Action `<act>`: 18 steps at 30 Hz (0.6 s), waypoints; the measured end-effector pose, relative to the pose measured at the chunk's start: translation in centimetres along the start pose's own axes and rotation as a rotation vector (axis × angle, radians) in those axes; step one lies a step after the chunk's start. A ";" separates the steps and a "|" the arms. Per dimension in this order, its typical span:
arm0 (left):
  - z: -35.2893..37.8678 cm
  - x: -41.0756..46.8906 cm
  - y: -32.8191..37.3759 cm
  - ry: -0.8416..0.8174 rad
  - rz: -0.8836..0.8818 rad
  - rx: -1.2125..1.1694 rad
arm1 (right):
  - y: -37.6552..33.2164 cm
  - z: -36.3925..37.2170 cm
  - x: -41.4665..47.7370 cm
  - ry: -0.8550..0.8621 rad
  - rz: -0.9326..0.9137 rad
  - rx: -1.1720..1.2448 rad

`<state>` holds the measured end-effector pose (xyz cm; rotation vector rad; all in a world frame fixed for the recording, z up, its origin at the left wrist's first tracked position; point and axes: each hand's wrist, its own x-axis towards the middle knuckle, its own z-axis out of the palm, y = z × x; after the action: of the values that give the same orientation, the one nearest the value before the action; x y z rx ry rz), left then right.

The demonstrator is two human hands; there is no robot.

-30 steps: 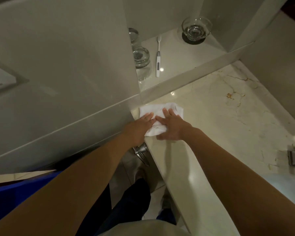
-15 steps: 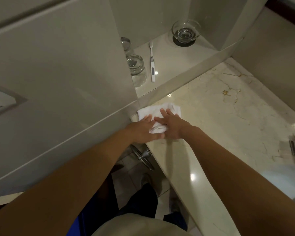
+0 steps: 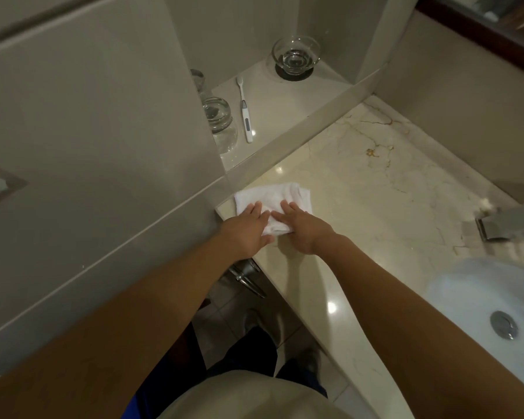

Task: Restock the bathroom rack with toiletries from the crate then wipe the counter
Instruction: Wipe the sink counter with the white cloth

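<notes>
Two hands are pressing flat, fingers spread, on our white cloth [image 3: 274,201] at the marble counter [image 3: 360,189] corner: left hand [image 3: 247,229], right hand [image 3: 300,226]. Part of the cloth is hiding beneath our palms, and a wall is cutting off one glass [image 3: 198,80] in the niche beside the toothbrush [image 3: 245,111], whose markings we are failing to read. Right of us the sink [image 3: 472,300] is running out of view.

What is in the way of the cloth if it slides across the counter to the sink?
Nothing visible. Both the left hand and right hand press flat on the white cloth at the counter's far corner. The marble between cloth and sink is bare; the metal tap sits off to the side.
</notes>
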<state>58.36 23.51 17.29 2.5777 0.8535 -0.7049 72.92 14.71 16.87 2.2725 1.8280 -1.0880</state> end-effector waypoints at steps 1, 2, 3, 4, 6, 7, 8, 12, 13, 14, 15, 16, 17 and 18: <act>0.1 0.0 0.4 0.007 0.019 -0.002 | 0.3 0.2 -0.5 0.009 0.012 0.014; 0.2 0.0 0.8 0.011 0.039 -0.003 | 0.6 0.4 -1.1 0.018 0.024 0.026; 0.4 0.1 1.2 0.013 0.059 0.001 | 1.0 0.5 -1.7 0.026 0.035 0.035; 0.5 0.1 1.7 0.014 0.078 0.011 | 1.3 0.7 -2.3 0.031 0.047 0.041; 0.7 0.3 2.9 0.015 0.112 0.038 | 2.1 1.0 -3.7 0.036 0.075 0.057; 0.8 0.3 3.6 0.013 0.127 0.051 | 2.5 1.1 -4.4 0.038 0.093 0.070; 0.9 0.4 4.3 0.012 0.142 0.061 | 3.0 1.3 -5.1 0.041 0.111 0.080; 1.4 0.4 7.8 -0.007 0.210 0.113 | 4.8 2.2 -8.5 0.058 0.182 0.117; 1.6 0.4 8.6 -0.012 0.228 0.122 | 5.3 2.5 -9.3 0.067 0.199 0.131; 1.8 0.4 9.5 -0.017 0.245 0.128 | 5.8 2.8 -10.2 0.074 0.214 0.145; 1.9 0.2 10.3 -0.024 0.262 0.131 | 6.2 3.1 -11.1 0.078 0.229 0.159; 2.1 0.0 11.2 -0.030 0.278 0.135 | 6.6 3.4 -11.9 0.078 0.244 0.173; 2.3 -0.2 12.0 -0.034 0.294 0.140 | 6.9 3.8 -12.8 0.078 0.260 0.185; 2.5 -0.5 12.9 -0.036 0.310 0.143 | 7.3 4.1 -13.7 0.078 0.277 0.194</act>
<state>65.24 12.26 17.47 2.7277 0.3890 -0.7380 76.30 -0.92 18.11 2.6115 1.4255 -1.1870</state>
